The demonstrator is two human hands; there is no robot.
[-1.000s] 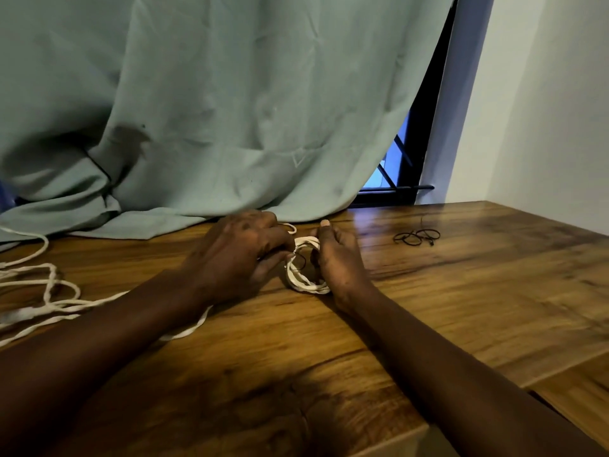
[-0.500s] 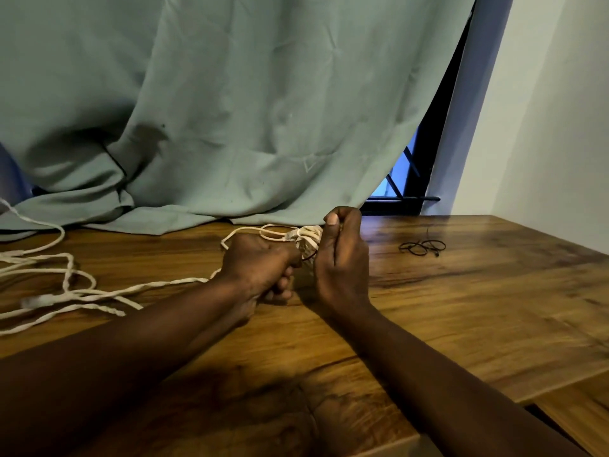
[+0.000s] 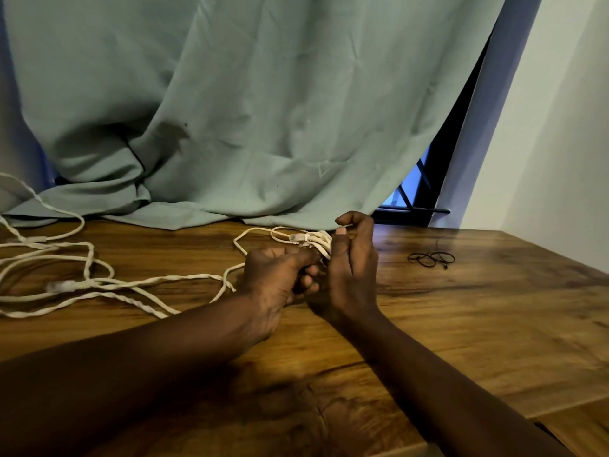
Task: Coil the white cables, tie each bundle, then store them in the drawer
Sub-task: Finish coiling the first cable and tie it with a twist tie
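Wood-grain table [image 3: 461,324] fills the lower half of my feed. A pale green curtain [image 3: 263,110] hangs behind it and pools on the far edge. On the right a white wall [image 3: 543,127] meets the table, and a dark window [image 3: 418,189] shows in the gap beside the curtain.

Both hands meet near the middle of the table, a little toward the far edge. I see the coil [image 3: 321,241], a small bundle of white loops, held between them and raised off the wood. The right hand [image 3: 352,275] stands upright, its thumb and curled fingers closed round the right side of the coil, with the thumbnail right against the loops. The left hand [image 3: 276,275] comes in from the left and below with its fingers curled, thumb and forefinger pinching the coil's lower left part. A plug [image 3: 295,238] sticks out of the coil's left side, just above the left hand's knuckles.

One strand arcs out from the coil and drops behind the left hand. The rest of the cable [image 3: 171,278] lies loose on the table beyond the left forearm, in tangled, partly twisted strands that run off my feed at the left edge.

Black ties [image 3: 431,258] lie on the wood to the right of the right hand, apart from it. I cannot tell how many there are.
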